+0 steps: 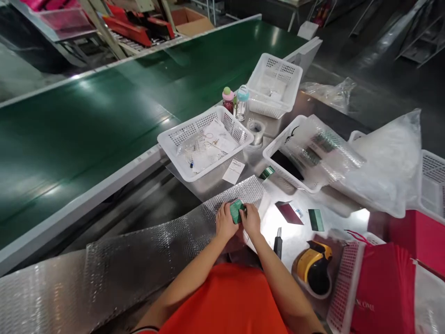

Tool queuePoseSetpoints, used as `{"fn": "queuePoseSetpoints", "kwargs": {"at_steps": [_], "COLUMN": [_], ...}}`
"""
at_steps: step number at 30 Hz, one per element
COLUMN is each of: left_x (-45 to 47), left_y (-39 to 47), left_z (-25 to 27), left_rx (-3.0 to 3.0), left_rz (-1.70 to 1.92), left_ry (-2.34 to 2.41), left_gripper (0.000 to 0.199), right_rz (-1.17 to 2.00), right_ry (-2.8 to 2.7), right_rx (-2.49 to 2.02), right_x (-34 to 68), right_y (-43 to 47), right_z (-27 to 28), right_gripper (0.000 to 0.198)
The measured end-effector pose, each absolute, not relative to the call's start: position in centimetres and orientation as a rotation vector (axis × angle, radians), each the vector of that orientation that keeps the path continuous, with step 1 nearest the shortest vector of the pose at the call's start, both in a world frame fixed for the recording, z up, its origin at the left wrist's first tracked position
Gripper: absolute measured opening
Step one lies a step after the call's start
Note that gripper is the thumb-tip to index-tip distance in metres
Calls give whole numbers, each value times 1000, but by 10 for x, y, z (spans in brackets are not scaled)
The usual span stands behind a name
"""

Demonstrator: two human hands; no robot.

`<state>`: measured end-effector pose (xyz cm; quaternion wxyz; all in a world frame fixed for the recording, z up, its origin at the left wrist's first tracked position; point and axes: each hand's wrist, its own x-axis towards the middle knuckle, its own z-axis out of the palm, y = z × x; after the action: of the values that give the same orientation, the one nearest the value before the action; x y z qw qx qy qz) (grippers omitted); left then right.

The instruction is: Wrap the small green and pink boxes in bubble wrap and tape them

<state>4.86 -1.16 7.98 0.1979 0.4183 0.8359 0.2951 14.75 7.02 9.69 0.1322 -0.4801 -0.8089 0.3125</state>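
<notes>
Small, flat green packet with pale markings [237,211]: one piece, in both your hands, above the near end of the bubble wrap and before your orange-clad torso.

Your left hand [226,222]: grasping the packet at its left side, fingers bent about the edge.

Your right hand [251,219]: grasping the opposite edge, thumb and fingers drawn together. The two-sided hold probably steadies so small a piece and leaves its face in your sight; fingertips underneath are hidden.

Long strip of clear bubble wrap [167,243]: one, running from lower left to beneath your hands. Whether they touch it, you cannot tell from this angle.

Black utility knife, blade showing [278,243]: one, flat on the shiny metal table [266,228] just beside your right forearm, seemingly for easy reach.

Yellow-and-black tape dispenser [314,266]: one, to the right of the knife, likewise near your right arm.

Dark-red folded card [288,212] and green rectangular card [316,220]: one each, lying apart on the table, perhaps so each can be lifted singly.

White perforated plastic basket [172,144]: one, beyond the wrap, its raised walls presumably confining the loose small items inside.
</notes>
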Motion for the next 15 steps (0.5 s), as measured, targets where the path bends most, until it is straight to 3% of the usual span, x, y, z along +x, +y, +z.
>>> {"fn": "queuePoseSetpoints", "kwargs": {"at_steps": [3, 6, 8, 13, 15], "left_x": [52, 43, 33, 15, 14], "left_y": [-13, -28, -43, -65, -61], "left_z": [83, 80, 76, 70, 72], "left_rx": [1171, 1216, 1213, 1347, 1446], "left_rz": [753, 701, 655, 484, 378], "left_ry": [2333, 2261, 2251, 2296, 2279], "left_gripper": [76, 111, 125, 89, 83], "right_rz": [856, 788, 731, 659, 651], "right_ry": [-2345, -2360, -2390, -2457, -2456], "right_rx": [-1408, -1424, -1460, -1577, -1584], "right_x": [145, 139, 134, 127, 128], "right_y": [67, 62, 56, 47, 47], "right_z": [99, 103, 105, 106, 104], "right_gripper": [35, 58, 71, 83, 81]}}
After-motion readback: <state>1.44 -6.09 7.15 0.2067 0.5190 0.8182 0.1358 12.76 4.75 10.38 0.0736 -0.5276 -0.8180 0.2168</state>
